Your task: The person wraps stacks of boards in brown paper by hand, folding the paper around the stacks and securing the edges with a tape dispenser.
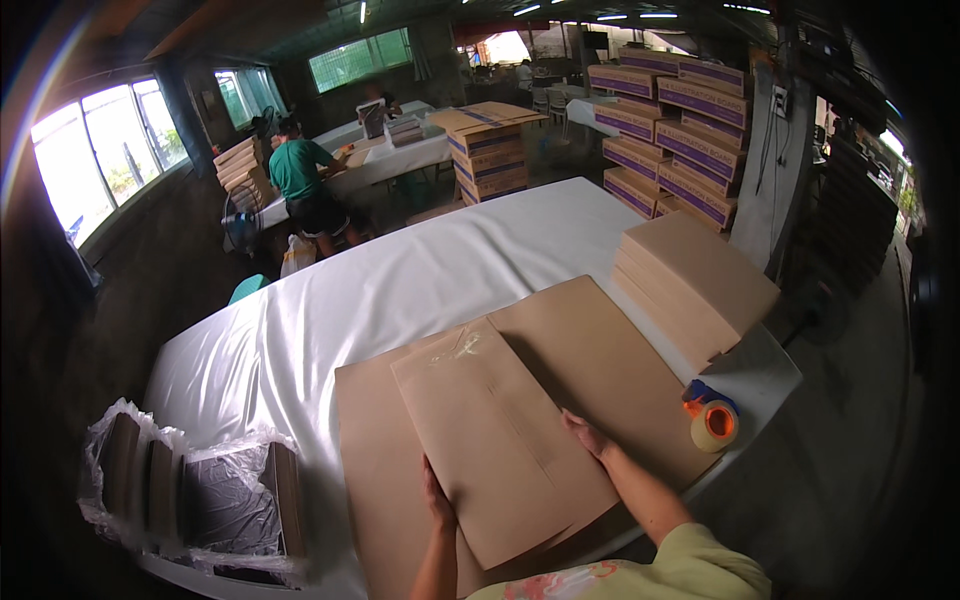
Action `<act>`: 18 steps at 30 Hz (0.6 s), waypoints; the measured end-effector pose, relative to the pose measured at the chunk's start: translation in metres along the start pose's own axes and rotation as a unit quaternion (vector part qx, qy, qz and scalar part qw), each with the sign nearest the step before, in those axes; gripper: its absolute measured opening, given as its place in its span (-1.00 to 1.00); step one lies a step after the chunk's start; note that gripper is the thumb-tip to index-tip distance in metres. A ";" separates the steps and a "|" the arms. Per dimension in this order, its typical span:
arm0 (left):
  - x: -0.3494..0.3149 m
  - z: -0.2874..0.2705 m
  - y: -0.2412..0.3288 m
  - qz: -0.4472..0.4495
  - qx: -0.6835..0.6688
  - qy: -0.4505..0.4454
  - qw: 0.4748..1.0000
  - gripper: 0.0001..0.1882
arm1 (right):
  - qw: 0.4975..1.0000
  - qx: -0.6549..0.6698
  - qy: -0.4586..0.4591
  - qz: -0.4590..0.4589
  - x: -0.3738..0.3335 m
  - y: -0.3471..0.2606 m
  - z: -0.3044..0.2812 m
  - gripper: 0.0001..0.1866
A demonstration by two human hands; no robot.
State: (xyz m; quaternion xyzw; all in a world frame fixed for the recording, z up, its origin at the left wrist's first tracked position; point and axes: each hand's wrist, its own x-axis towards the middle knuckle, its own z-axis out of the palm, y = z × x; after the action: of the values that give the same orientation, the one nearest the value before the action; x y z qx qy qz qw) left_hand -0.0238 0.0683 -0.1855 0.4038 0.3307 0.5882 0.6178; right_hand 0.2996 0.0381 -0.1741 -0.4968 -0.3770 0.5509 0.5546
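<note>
A flat packet wrapped in brown kraft paper (490, 430) lies slanted across a large sheet of brown paper (620, 350) on the table. Shiny clear tape crosses its far end, and a paper seam runs along its top. My left hand (437, 497) presses against the packet's left edge, fingers along the side. At its right edge my right hand (588, 436) grips the side, thumb on top. The packet is held between both hands, and its near end shows loose paper layers. The fingers' undersides are hidden.
A white cloth covers the table (420, 260). A tape dispenser (712, 420) sits right, below a brown stack (695, 285). Plastic-wrapped dark bundles (200, 500) stand at left. Beyond are stacked cartons (680, 130), more boxes (488, 160) and a person in green (300, 170) at another table.
</note>
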 end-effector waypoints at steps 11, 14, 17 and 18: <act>-0.071 0.030 -0.011 0.038 0.054 0.208 0.976 -0.49 | 0.909 -0.064 0.375 -0.168 -0.039 0.042 0.045 -0.66; -0.094 0.007 0.052 -0.045 0.254 -0.005 0.966 -0.30 | 0.933 -0.273 0.098 -0.215 -0.073 0.001 -0.008 -0.52; -0.080 -0.049 0.057 0.011 0.643 -0.149 0.751 0.15 | 0.900 -0.416 -0.087 -0.097 -0.078 -0.027 -0.045 0.05; -0.070 -0.035 0.057 -0.016 0.633 -0.144 0.760 0.20 | 0.860 -0.492 -0.124 -0.063 -0.066 -0.024 -0.047 0.15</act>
State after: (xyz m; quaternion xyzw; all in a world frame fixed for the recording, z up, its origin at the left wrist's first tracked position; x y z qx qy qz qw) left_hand -0.0869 0.0020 -0.1553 0.7776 0.5412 0.1695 0.2715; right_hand 0.3436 -0.0312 -0.1525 -0.6076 -0.6949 0.3154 0.2202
